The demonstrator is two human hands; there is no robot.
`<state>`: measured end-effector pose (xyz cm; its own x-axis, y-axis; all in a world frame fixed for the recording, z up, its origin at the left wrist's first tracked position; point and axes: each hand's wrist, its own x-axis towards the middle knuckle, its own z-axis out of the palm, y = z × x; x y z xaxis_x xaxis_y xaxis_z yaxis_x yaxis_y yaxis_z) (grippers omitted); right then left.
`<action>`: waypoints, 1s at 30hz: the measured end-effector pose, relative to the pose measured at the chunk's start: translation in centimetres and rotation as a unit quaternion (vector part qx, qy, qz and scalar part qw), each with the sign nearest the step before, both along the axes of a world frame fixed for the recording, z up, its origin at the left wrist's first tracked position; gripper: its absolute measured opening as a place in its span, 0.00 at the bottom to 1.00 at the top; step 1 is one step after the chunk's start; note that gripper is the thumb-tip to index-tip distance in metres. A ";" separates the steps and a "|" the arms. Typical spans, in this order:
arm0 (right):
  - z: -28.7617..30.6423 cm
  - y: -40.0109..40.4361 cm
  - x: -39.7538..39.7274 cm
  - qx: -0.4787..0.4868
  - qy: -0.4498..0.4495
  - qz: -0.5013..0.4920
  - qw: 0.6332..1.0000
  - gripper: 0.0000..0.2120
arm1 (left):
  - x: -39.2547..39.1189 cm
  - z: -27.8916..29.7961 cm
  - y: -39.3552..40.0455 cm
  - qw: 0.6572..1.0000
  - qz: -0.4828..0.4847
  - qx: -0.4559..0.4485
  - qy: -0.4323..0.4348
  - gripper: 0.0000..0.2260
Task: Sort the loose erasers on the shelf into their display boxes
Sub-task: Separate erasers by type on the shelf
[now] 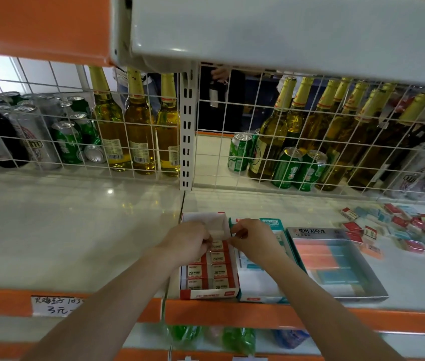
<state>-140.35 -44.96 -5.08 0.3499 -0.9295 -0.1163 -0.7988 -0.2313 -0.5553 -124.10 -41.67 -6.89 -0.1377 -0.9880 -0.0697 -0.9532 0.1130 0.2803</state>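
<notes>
Pinching one small white rectangular eraser (217, 234) between them, both hands' grips hover over the red-trimmed cardboard box (207, 293).

Both forearms are bare to the frame edge, with no sleeves, watch or rings on left hand (188, 241) or right hand (254, 237).

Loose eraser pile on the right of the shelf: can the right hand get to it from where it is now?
Probably yes. The right hand is at the red box, and the pile lies further right on the open shelf, nothing standing above the low silver tray between them.
</notes>
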 end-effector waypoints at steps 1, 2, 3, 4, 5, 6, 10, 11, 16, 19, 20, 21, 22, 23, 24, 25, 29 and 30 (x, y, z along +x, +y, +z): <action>0.0 0.0 0.0 0.002 0.002 0.000 1.000 0.10 | 0.0 0.1 0.0 1.000 -0.003 0.004 0.001 0.10; 0.1 -0.1 0.1 0.003 0.004 0.001 1.000 0.10 | 0.1 0.2 0.0 1.000 -0.005 0.007 0.000 0.10; 0.1 -0.1 0.1 0.004 0.005 0.001 1.000 0.09 | 0.1 0.3 0.0 1.000 -0.007 0.011 -0.002 0.10; 0.0 -0.1 0.1 0.005 0.004 0.001 1.000 0.09 | 0.1 0.4 0.0 1.000 -0.009 0.015 -0.002 0.10; 0.0 -0.2 0.1 0.005 -0.001 -0.001 1.000 0.09 | 0.1 0.5 0.0 1.000 -0.010 0.018 -0.004 0.10; -0.1 -0.2 0.1 0.006 -0.009 -0.003 1.000 0.09 | 0.0 0.6 0.0 1.000 -0.011 0.022 -0.005 0.10; 0.1 0.0 -0.3 -0.005 -0.009 0.015 1.000 0.13 | 0.0 0.5 0.4 1.000 -0.023 0.014 -0.013 0.10; 0.1 0.0 -0.6 -0.009 -0.014 0.017 1.000 0.14 | 0.0 0.4 0.6 1.000 -0.022 0.001 -0.011 0.10; 1.0 -0.5 -3.5 -0.029 -0.021 0.002 0.999 0.15 | -1.2 1.8 1.0 0.996 0.024 -0.075 0.046 0.10; 1.9 -0.9 -6.4 -0.040 -0.004 -0.018 0.999 0.14 | -3.4 2.9 0.5 0.993 0.020 -0.085 0.083 0.12; 2.1 -1.0 -7.5 -0.041 -0.001 -0.027 0.999 0.13 | -4.4 3.1 0.3 0.992 0.017 -0.080 0.099 0.12; 2.3 -1.1 -8.6 -0.046 0.004 -0.034 0.998 0.13 | -5.5 3.3 0.0 0.991 0.012 -0.074 0.112 0.13; 2.5 -1.1 -9.8 -0.053 0.010 -0.041 0.998 0.12 | -6.6 3.4 -0.3 0.991 0.006 -0.068 0.118 0.13; 2.7 -1.1 -11.0 -0.058 0.013 -0.048 0.997 0.11 | -7.8 3.5 -0.6 0.991 -0.002 -0.062 0.120 0.13; 2.8 -1.2 -12.3 -0.061 0.016 -0.054 0.997 0.11 | -9.0 3.6 -0.9 0.991 -0.011 -0.056 0.122 0.13; 2.9 -1.2 -13.5 -0.065 0.020 -0.061 0.996 0.10 | -10.2 3.6 -1.1 0.991 -0.022 -0.048 0.122 0.13; 2.7 -1.3 -18.6 -0.067 0.041 -0.085 0.993 0.10 | -15.1 3.7 -2.0 0.994 -0.068 -0.015 0.080 0.11; 2.6 -1.4 -19.9 -0.066 0.048 -0.091 0.993 0.09 | -16.3 3.8 -2.3 0.995 -0.075 -0.013 0.071 0.11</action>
<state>-160.24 -46.37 -2.45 0.1684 -0.9856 -0.0142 -0.8819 -0.1442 -0.4488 -140.42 -43.95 -3.14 -0.2907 -0.9567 -0.0135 -0.8759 0.2605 0.4061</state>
